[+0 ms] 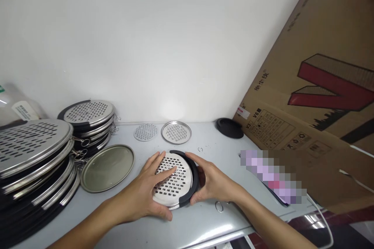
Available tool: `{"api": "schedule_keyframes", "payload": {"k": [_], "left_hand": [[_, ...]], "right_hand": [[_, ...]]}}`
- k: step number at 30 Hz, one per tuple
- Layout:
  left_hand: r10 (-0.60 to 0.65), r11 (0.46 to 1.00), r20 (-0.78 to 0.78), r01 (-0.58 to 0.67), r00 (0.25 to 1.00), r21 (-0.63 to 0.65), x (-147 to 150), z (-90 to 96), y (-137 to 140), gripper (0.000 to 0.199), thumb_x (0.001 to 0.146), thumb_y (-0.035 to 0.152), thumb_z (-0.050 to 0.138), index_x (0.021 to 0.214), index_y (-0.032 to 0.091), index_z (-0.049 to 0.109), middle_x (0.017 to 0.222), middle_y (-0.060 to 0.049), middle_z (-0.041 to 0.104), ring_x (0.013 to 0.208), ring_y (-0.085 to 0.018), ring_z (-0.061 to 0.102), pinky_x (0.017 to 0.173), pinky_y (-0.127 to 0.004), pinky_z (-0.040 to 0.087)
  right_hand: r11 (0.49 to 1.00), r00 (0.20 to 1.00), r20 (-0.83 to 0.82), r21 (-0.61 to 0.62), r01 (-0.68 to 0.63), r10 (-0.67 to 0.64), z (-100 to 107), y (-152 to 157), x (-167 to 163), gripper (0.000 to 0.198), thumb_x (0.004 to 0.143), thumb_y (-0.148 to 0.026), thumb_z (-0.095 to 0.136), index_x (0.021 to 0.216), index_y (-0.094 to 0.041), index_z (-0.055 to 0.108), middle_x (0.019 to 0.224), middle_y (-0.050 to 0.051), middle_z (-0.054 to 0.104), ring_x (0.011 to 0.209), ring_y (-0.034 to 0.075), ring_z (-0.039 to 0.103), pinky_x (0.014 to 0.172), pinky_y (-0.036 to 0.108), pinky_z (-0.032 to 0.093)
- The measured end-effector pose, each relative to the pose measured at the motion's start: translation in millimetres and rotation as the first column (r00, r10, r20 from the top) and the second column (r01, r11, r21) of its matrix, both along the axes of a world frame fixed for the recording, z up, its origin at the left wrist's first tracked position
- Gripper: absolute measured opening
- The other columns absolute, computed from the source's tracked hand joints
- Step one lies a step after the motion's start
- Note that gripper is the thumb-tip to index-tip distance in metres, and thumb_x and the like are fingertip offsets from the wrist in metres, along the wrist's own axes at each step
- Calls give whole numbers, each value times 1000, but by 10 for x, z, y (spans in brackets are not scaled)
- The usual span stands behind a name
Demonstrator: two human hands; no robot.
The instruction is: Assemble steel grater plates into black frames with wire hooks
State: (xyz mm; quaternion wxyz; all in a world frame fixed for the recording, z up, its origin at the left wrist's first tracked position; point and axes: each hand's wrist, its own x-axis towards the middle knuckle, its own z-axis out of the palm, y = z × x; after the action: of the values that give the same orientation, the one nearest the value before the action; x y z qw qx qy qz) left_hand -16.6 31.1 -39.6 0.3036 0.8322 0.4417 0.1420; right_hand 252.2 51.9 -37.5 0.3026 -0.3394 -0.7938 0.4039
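A round slotted metal disc (175,181) with a black curved rim (193,186) on its right side lies on the worktop in front of me. My left hand (149,186) holds its left part, fingers spread over the slots and thumb at the near edge. Around the black rim on the right curls my right hand (212,181), with fingers at the far side and thumb at the near side. A metal ring (219,206) lies by my right wrist. To the left, a plain metal lid (108,168) leans against a tall stack of rimmed discs (32,144).
Behind stand a shorter stack of discs (89,113), a loose slotted plate (146,132), a rimmed slotted plate (176,132) and a black round part (230,127). A small ring (200,149) lies nearby. A large cardboard box (292,97) and a pixelated phone-like object (271,177) are at right.
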Motion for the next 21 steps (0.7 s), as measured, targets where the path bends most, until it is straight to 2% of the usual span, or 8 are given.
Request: {"api": "schedule_keyframes", "payload": {"k": [5,10,12,15,17,19,21], "left_hand": [[12,1000,-46,-13,999,-11,82,15,23,109,51,69,82,146,39,38,163,-4,-11,146,-44,-6,114,-63,13],[24,997,-15,-23,1000,74,84,-6,9,107,51,66,83,145,34,43,164,-6,-2,146,-44,0,115,-61,16],[22,996,1,-22,1000,85,76,-10,15,112,49,67,84,146,32,41,164,-8,-1,146,-45,0,115,-62,16],[14,998,3,-14,1000,55,36,5,13,123,46,62,88,151,32,31,164,-9,-4,146,-45,2,115,-61,18],[45,998,-12,-44,999,48,-25,13,1,124,47,49,92,151,34,28,164,-7,-3,147,-43,8,114,-57,25],[100,994,-26,-98,995,52,-114,8,-12,115,54,32,90,151,37,28,164,-4,2,146,-39,17,113,-51,33],[119,991,-25,-118,993,61,-218,-11,-8,106,60,22,83,150,38,29,163,-2,11,146,-34,23,114,-47,33]], "right_hand": [[999,999,51,46,-21,19,-17,12,-28,117,46,-40,94,146,-24,35,142,13,50,126,32,52,107,43,42],[993,977,214,121,-15,-11,-79,1,-4,123,48,-49,91,151,-25,28,155,16,32,140,36,35,114,49,31],[991,946,323,130,-19,-24,-45,-31,-12,128,46,-55,89,153,-27,24,158,17,23,139,40,34,111,51,34],[982,884,464,186,-35,-57,79,-100,-79,128,47,-63,85,153,-30,22,158,18,22,128,44,46,99,55,45],[945,851,506,326,-35,-143,148,-149,-153,114,53,-69,80,148,-26,34,152,19,33,123,45,48,95,59,46],[868,840,491,494,-50,-231,157,-190,-229,95,62,-72,72,137,-18,49,138,20,48,121,45,47,95,60,44],[784,849,462,613,-97,-256,106,-218,-285,75,75,-68,64,125,-13,57,119,20,60,116,40,50,94,57,45]]}}
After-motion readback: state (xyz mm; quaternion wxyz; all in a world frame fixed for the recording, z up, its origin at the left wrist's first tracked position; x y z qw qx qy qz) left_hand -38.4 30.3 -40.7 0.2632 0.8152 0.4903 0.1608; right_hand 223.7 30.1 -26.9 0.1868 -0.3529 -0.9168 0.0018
